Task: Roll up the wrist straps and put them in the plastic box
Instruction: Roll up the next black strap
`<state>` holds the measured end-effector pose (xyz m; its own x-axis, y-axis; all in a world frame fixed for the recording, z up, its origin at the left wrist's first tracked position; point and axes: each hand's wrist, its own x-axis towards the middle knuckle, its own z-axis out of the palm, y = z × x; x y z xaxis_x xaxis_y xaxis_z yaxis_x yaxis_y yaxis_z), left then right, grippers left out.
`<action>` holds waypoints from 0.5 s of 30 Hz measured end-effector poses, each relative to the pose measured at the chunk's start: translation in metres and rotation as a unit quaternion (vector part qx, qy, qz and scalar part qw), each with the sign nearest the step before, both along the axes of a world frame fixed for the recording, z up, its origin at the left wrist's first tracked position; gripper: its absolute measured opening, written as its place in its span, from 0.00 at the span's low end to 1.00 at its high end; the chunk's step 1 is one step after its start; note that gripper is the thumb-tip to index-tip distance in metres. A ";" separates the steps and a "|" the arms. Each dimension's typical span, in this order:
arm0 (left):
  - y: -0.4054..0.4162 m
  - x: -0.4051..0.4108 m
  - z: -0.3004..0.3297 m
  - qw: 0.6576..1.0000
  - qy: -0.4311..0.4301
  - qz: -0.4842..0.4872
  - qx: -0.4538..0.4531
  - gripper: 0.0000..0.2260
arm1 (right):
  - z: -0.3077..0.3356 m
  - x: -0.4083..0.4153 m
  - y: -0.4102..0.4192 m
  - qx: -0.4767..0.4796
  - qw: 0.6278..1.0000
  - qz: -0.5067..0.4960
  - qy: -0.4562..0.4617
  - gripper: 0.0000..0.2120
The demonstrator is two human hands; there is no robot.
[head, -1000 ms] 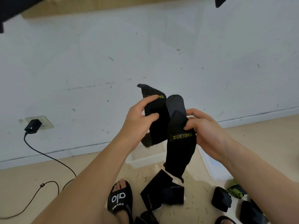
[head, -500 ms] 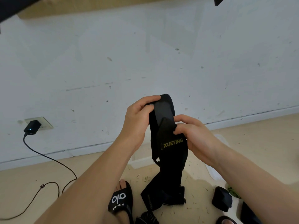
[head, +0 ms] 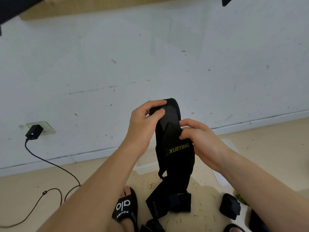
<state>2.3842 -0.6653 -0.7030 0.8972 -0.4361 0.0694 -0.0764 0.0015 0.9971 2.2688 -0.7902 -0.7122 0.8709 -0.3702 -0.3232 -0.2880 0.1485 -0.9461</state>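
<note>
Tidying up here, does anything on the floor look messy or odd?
Yes. Small dark bits litter the floor around the loose straps, like shed fibres or clippings. A charger cable also trails loose across the floor.

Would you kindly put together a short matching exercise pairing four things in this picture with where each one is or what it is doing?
Things:
1. left hand
2. right hand
3. charger
4. sandal

States:
A. plugged into the wall socket
B. pinching the top fold of the wrist strap
C. on a foot on the floor
D. gripping the strap beside the yellow lettering

Pairs: 1-B, 2-D, 3-A, 4-C
</note>
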 end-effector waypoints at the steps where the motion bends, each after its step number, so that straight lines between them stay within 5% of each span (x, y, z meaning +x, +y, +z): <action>1: 0.000 0.000 0.000 1.000 -0.002 0.001 0.002 0.13 | -0.001 0.000 0.000 -0.004 1.000 0.001 0.001 0.17; 15: -0.001 -0.004 0.002 0.999 -0.032 -0.002 0.021 0.14 | -0.004 0.002 -0.002 -0.041 0.999 -0.002 0.003 0.10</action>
<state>2.3801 -0.6667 -0.7010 0.8902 -0.4428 0.1073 -0.1394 -0.0405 0.9894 2.2706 -0.7924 -0.7163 0.8675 -0.3998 -0.2961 -0.2925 0.0715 -0.9536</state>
